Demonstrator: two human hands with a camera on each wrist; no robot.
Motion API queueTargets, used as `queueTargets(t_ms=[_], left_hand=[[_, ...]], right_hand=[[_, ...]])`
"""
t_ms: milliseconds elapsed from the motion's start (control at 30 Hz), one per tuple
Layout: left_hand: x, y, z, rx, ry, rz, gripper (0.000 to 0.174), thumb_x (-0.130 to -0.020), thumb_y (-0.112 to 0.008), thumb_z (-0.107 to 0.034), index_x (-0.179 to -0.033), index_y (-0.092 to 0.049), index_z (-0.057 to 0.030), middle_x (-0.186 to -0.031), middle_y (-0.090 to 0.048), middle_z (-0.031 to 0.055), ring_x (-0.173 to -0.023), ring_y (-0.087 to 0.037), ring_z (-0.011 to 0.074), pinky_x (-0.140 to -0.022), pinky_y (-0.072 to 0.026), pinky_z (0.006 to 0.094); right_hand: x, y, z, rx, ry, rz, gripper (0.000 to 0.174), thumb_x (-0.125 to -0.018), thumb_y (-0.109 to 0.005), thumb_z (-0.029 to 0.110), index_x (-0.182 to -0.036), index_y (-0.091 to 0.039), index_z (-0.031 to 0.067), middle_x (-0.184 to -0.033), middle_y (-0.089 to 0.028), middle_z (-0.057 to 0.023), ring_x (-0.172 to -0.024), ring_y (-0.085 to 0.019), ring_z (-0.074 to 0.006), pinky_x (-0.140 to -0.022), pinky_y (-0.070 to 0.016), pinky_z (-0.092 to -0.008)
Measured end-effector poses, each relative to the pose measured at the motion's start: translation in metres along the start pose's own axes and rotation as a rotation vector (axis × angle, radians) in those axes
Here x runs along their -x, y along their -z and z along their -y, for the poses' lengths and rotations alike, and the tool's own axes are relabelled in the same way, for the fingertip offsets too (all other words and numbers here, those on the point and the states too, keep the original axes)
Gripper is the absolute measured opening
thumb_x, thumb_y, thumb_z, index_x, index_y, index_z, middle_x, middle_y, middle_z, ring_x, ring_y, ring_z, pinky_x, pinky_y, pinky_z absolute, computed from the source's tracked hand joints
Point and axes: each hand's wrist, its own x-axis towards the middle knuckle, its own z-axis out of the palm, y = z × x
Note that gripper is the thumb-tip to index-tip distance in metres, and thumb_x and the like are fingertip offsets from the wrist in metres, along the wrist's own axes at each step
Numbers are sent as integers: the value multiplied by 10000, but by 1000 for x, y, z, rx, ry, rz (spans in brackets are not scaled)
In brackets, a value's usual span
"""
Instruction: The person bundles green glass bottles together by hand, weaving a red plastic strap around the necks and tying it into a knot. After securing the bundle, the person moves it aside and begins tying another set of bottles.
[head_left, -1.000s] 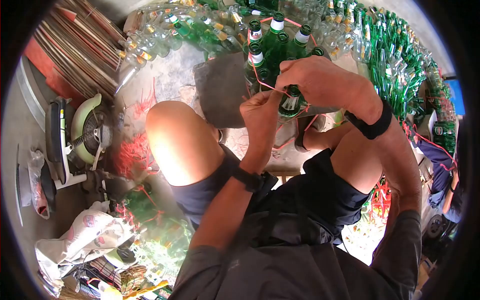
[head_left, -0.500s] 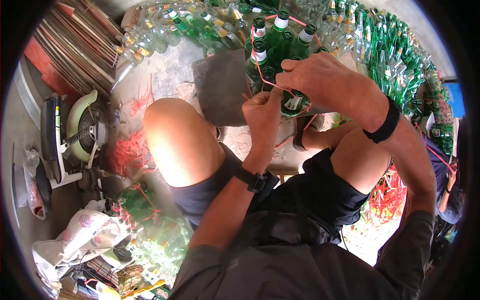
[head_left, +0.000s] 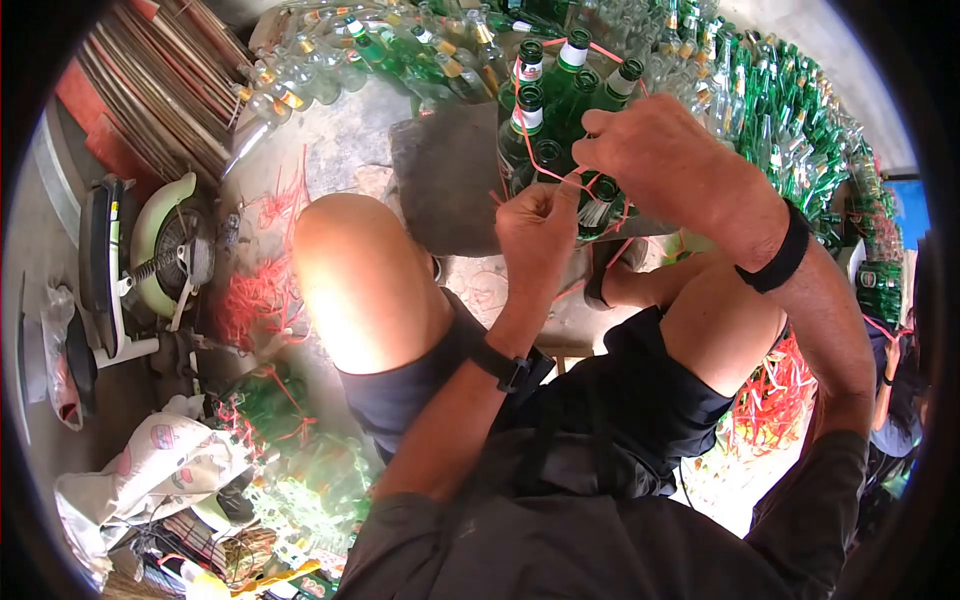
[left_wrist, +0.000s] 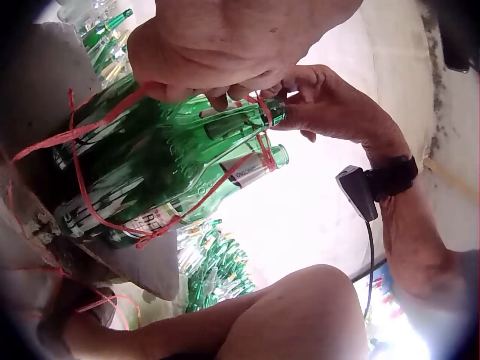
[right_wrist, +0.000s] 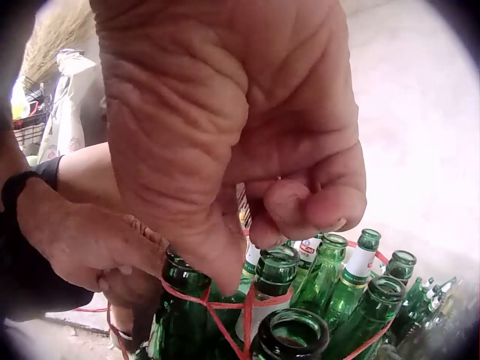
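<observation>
Green glass beer bottles (head_left: 527,118) stand upright in a tight group on a dark slab (head_left: 445,185) between the person's knees. Red plastic string (right_wrist: 252,324) loops around their necks and crosses between the nearest ones. On the near side of the group, the left hand (head_left: 535,228) pinches the string between thumb and fingers; a red strand (left_wrist: 56,141) trails from it in the left wrist view. The right hand (head_left: 672,168) arches over the front bottle necks with curled fingers, its thumb tip (right_wrist: 226,279) on the string. Its fingertips are partly hidden.
Piles of green and clear bottles (head_left: 790,120) line the back and right. Red string scraps (head_left: 262,300) lie on the floor at left, by a wheeled machine (head_left: 165,250). A white bag (head_left: 150,455) and netted bottles lie lower left. Another person's arm (head_left: 886,375) shows far right.
The bottles and both hands sit slightly farther right and lower in the head view, as the view shifts. Both hands stay at the string by the front bottle necks.
</observation>
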Motion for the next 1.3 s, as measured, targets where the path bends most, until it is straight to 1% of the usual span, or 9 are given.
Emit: queueTargets(t_ms=[100, 167, 400, 567, 633, 700, 1033, 1100, 1300], left_hand=[[-1, 1, -1, -39, -21, 18, 339, -1009, -761, -152, -733, -663, 18, -636, -499, -82, -609, -383, 20, -504, -302, 259], [-1, 1, -1, -40, -55, 18, 316, -1010, -759, -148, -759, -679, 27, -645, -509, -80, -615, -392, 20, -507, -310, 256], [0, 2, -7, -78, -135, 55, 224, -1009, -751, -134, -900, -731, 60, -689, -557, -70, -646, -434, 14, -527, -351, 249], [0, 6, -8, -60, -106, 100, 231, -1004, -716, -124, -876, -725, 69, -739, -647, -18, -713, -520, 29, -596, -426, 266], [0, 4, -8, -62, -105, 113, 234, -1008, -706, -126, -884, -723, 73, -743, -648, -18, -719, -522, 30, -599, -428, 268], [0, 2, -8, -68, -143, 107, 227, -1014, -697, -105, -853, -675, 55, -686, -531, -69, -653, -421, 17, -539, -343, 257], [0, 0, -5, 5, -149, 132, 245, -1028, -674, -115, -847, -655, 49, -681, -507, -67, -655, -410, 21, -543, -334, 265], [0, 2, -5, -32, -100, 159, 175, -1027, -659, -85, -981, -738, 65, -783, -644, -42, -756, -522, 23, -638, -425, 252], [1, 0, 0, -10, -139, 149, 181, -1037, -631, -64, -1043, -759, 64, -865, -707, -6, -811, -564, 34, -702, -472, 238]], right_hand=[[3, -1, -5, -43, 13, -62, 90, -786, -730, 30, -852, -700, 82, -867, -654, -94, -785, -710, -346, -652, -544, -473], [2, 6, -3, -76, -163, 128, 95, -810, -711, 60, -880, -745, 116, -862, -696, -105, -896, -714, -355, -771, -529, -490], [10, 15, -10, -111, -219, 56, 82, -827, -664, 105, -767, -683, 52, -767, -687, -157, -813, -697, -405, -715, -523, -525], [11, 17, -21, -219, -341, 188, 153, -822, -725, 160, -767, -655, 36, -707, -635, -190, -777, -664, -449, -674, -504, -555], [14, 13, -26, -199, -324, 129, 178, -832, -734, 176, -769, -644, 35, -703, -630, -192, -779, -663, -449, -670, -501, -557], [15, 7, -30, -177, -308, 68, 204, -841, -744, 191, -770, -633, 34, -700, -626, -194, -781, -663, -449, -666, -499, -560], [23, -20, -46, -226, -209, -59, 125, -925, -678, 106, -989, -578, 66, -790, -650, -182, -815, -661, -447, -680, -504, -558], [24, -25, -47, -228, -182, -95, 133, -926, -672, 94, -1007, -568, 71, -792, -644, -180, -815, -655, -449, -678, -500, -557], [19, -36, -50, -262, -158, -192, 183, -886, -658, 32, -1026, -550, 80, -792, -637, -178, -808, -640, -463, -665, -484, -558]])
